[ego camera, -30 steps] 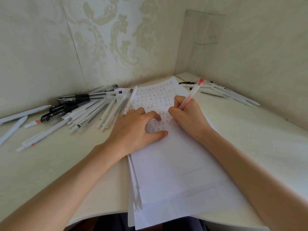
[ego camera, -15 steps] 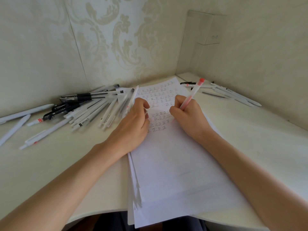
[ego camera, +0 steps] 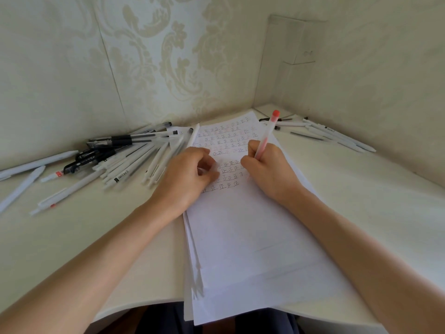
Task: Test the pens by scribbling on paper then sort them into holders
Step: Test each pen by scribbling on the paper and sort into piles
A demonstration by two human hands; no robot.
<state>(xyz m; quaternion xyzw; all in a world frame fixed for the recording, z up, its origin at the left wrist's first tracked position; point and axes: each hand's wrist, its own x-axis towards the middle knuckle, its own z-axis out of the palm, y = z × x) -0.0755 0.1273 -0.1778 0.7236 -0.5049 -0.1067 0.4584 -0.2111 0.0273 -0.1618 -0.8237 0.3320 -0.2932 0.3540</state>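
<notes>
The desk (ego camera: pixel 72 249) runs into a wallpapered corner, and a stack of paper (ego camera: pixel 240 237) lies on it in front of me, its near end hanging over the desk's edge and its far half filled with rows of small written marks. A clear box (ego camera: pixel 297 42) stands upright in the corner beyond the paper. Left of the paper lies a loose pile of pens (ego camera: pixel 125 160), white ones and black ones crossing each other, with a few more white ones scattered farther left. A smaller group of pens (ego camera: pixel 337 136) lies on the desk to the right, near the wall. My left hand (ego camera: pixel 190 174) rests on the paper's left edge, fingers curled in toward the thumb; they are blurred, and I cannot tell whether they pinch anything. My right hand (ego camera: pixel 269 172) grips a red pen (ego camera: pixel 266 136) in a writing hold, its tip hidden down at the paper, its red cap pointing up and away from me
</notes>
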